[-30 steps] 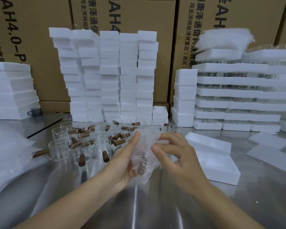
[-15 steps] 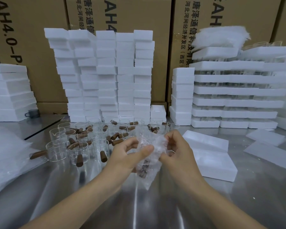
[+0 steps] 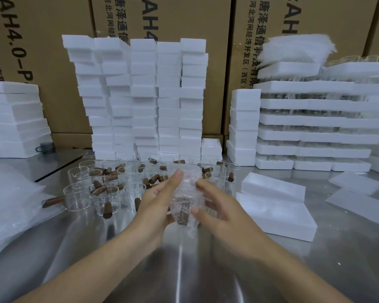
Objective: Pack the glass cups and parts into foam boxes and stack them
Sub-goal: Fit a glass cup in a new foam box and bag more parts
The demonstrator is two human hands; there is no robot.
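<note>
**STEP IN HAND: WRAPPING ONE CUP BEFORE BOXING**

**Status.** The wrapped cup (image 3: 185, 193) is held above the desk (image 3: 184, 270), near centre. It is a glass piece with a brown handle, visible through bubble wrap. The left hand (image 3: 160, 200) grips it from the left, thumb up along the front. The right hand (image 3: 223, 212) is spread wide, with only its thumb and forefinger tips pressing the wrap. This is judged to be the closing stage of the wrap; nothing is boxed yet.

**Next move.** Fold the loose lower tail of the wrap in, then carry the bundle right to the foam box (image 3: 276, 215) lying near on the desk. A loose wrap is likely to open in transit, so keep one hand closed on it.

**Containers and contents.**
- Near foam box: whether it is open cannot be told; no contents show.
- A second foam piece (image 3: 271, 185) lies just beyond it.
- Far centre: tall stacks of foam boxes (image 3: 144, 95), all closed.
- Far right: layered foam trays (image 3: 315, 119) with glassware between the layers.
- Unwrapped glass cups (image 3: 105, 186) stand loose on the desk, left of the hands.
- Bubble-wrap sheets (image 3: 11, 204) lie near left.
</note>
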